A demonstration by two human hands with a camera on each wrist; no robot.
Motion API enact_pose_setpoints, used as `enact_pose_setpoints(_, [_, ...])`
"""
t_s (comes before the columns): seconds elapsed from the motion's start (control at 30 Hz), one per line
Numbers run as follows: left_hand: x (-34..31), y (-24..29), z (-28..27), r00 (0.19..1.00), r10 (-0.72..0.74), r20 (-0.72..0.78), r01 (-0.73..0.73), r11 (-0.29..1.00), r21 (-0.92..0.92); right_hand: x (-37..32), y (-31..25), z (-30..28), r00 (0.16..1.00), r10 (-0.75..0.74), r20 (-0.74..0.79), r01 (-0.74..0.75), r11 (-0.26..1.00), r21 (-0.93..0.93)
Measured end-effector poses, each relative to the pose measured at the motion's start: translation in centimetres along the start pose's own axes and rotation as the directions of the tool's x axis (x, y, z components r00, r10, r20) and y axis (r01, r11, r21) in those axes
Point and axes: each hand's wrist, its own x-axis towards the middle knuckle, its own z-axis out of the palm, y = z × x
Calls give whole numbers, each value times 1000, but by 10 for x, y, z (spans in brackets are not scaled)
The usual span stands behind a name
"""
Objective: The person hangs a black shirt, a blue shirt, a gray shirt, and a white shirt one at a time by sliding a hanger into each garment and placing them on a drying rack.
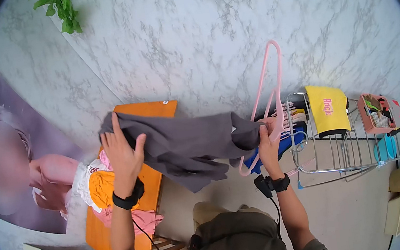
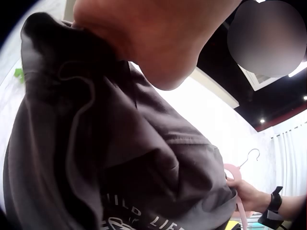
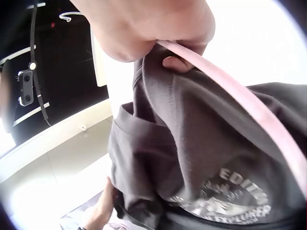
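A dark grey T-shirt [image 1: 186,137] with pale printed lettering stretches sideways between my two hands. At its hem end, my left hand [image 1: 124,155] lies against the cloth with the index finger straight and the thumb spread away. My right hand [image 1: 267,149] grips the neck end of the shirt together with a pink clothes hanger [image 1: 275,64]. In the right wrist view the hanger's pink bar [image 3: 240,93] runs out from under the fingers, across the grey fabric. The left wrist view shows the hanger's metal hook [image 2: 253,155] beyond the shirt.
An orange table [image 1: 154,181] at left carries a pile of white, orange and pink clothes [image 1: 102,188]. On the right stands a metal drying rack [image 1: 326,159] with pink hangers, a yellow cloth [image 1: 328,108], a pink basket [image 1: 377,124] and a blue cup [image 1: 385,148].
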Motion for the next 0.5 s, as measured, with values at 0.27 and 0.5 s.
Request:
enact_pose_setpoints(0.27, [-114,6,99,814,-221,537,390,893,-225,-10,-21,4,936,140,324,-159,987,33])
enact_pose_setpoints(0.5, [-143,67,103,661,-145,736,602,689,-404,-40,-14,12,871,201,449,-237,971,25])
